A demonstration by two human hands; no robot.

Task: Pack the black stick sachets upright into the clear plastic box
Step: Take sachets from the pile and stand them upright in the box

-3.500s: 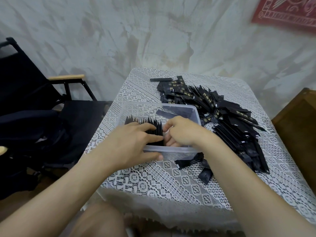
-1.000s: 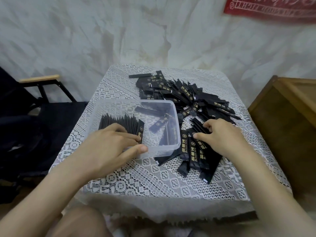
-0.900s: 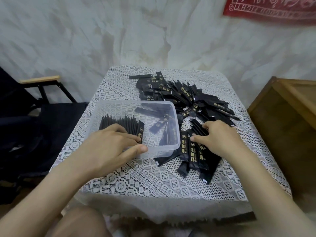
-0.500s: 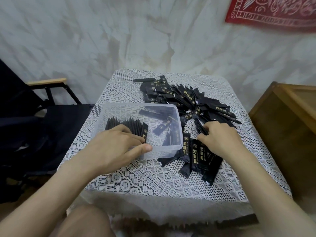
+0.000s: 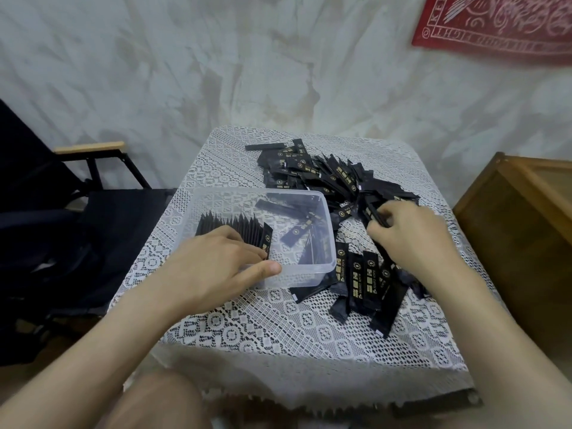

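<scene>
The box (image 5: 309,275) sits near the table's (image 5: 278,329) left edge. Inside, a row (image 5: 244,230) of black, gold-printed sachets stands upright at the left end; loose sachets (image 5: 294,235) lie at the right.

Left hand (image 5: 213,267): grip wide, fingers pressing the row.

Right hand (image 5: 411,239): grip pinching a sachet (image 5: 376,213) in the pile (image 5: 325,178) toward the right edge.

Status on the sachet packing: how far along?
Done: one upright row stands in the left part of the clear box, with the left hand pressed against it. In hand: the right hand pinches a sachet at the loose pile. Left: that large pile on the table, plus a few flat sachets lying in the box. Looks like an early stage.
</scene>
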